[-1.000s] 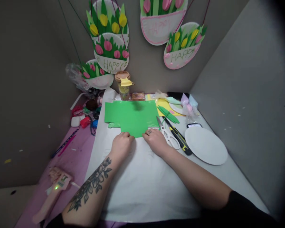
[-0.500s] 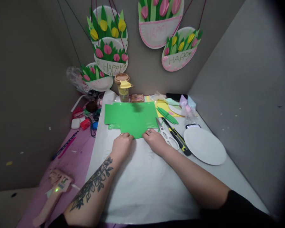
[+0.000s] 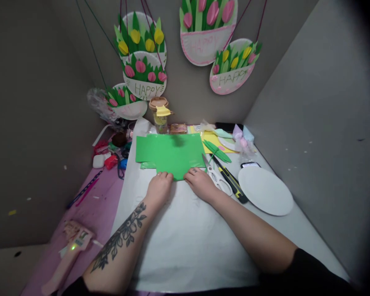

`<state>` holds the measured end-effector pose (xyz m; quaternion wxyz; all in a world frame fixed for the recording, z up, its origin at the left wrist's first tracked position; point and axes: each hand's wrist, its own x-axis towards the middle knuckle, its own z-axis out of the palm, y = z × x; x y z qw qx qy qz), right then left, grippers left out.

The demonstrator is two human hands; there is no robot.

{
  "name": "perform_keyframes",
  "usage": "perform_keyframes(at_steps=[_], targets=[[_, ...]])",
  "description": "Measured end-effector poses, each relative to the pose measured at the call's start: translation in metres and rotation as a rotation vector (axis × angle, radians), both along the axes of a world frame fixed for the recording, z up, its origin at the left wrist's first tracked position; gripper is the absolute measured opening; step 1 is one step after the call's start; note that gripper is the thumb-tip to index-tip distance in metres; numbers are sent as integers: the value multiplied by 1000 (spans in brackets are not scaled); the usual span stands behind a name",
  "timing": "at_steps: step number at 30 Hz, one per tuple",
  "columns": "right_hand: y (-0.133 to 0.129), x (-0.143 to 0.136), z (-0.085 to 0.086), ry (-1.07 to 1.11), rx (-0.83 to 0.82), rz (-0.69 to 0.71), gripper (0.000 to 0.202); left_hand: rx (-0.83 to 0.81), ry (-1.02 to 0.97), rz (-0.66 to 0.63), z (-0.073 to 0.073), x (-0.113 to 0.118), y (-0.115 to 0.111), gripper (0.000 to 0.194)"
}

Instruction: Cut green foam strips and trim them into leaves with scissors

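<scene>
A green sheet of craft paper (image 3: 174, 166) lies in front of me, its near edge between my two hands. My left hand (image 3: 160, 187) is closed on its near left corner, fingers curled. On the near right corner, my right hand (image 3: 199, 183) is closed in the same way. Beyond, more green sheets (image 3: 148, 148) lie flat, partly overlapped by the near piece. White-handled scissors (image 3: 217, 176) rest just right of my right hand, beside a black and yellow utility knife (image 3: 234, 185). Cut green leaf shapes (image 3: 218, 151) lie past the scissors.
White paper (image 3: 179, 246) covers the table. A white paper plate (image 3: 266, 191) lies at the right. A pink glue gun (image 3: 69, 250) with a lit green light is at the left. A lidded cup (image 3: 160, 117) stands at the back, under hanging tulip plates (image 3: 144, 76).
Both hands stay at the near edge of the green sheet, almost unmoved. The whole view has shifted very slightly.
</scene>
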<state>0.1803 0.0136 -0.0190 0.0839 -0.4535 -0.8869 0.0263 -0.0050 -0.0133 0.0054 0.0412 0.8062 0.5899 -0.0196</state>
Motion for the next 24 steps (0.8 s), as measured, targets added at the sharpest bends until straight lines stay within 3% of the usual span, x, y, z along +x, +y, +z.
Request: perform_keyframes(at_steps=[11, 24], targets=[[-1, 0, 6, 1, -89, -146, 20, -47, 18, 84, 0, -14, 5, 24], [3, -1, 2, 13, -111, -300, 18, -78, 17, 182, 3, -29, 6, 27]])
